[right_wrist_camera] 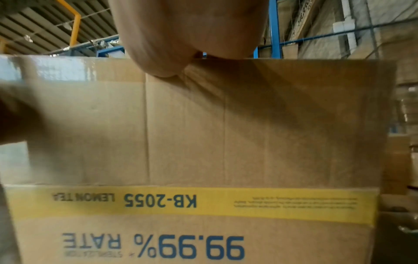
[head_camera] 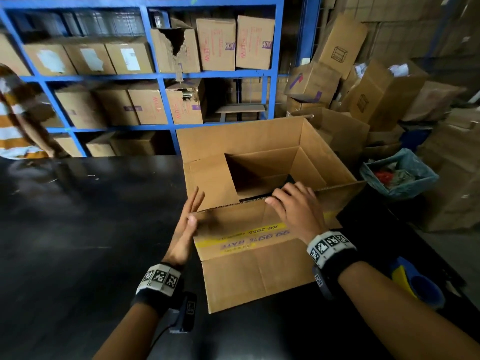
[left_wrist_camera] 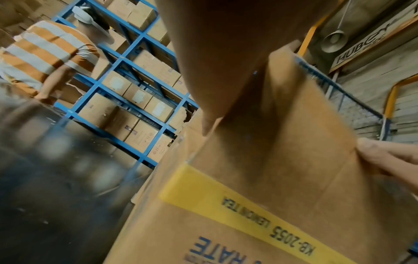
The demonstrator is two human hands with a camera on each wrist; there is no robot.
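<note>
A large open cardboard box (head_camera: 259, 271) with a yellow band reading KB-2055 stands on the black table (head_camera: 78, 229). Its inside looks empty. The near flap (head_camera: 241, 219) stands up toward me. My left hand (head_camera: 188, 222) lies flat against that flap's left end, fingers straight and thumb on the edge. My right hand (head_camera: 293, 206) holds the flap's top edge, fingers curled over it into the box. The left wrist view shows the left hand (left_wrist_camera: 226, 53) beside the flap (left_wrist_camera: 282, 142). The right wrist view shows the right hand (right_wrist_camera: 192, 35) atop the flap (right_wrist_camera: 203, 134).
Blue shelving (head_camera: 161, 100) full of cartons stands behind the table. A person in a striped shirt (head_camera: 13, 120) is at the far left. Loose cartons (head_camera: 376, 94) pile up on the right, above a lined bin (head_camera: 400, 175). A blue and yellow object (head_camera: 415, 284) lies by my right forearm.
</note>
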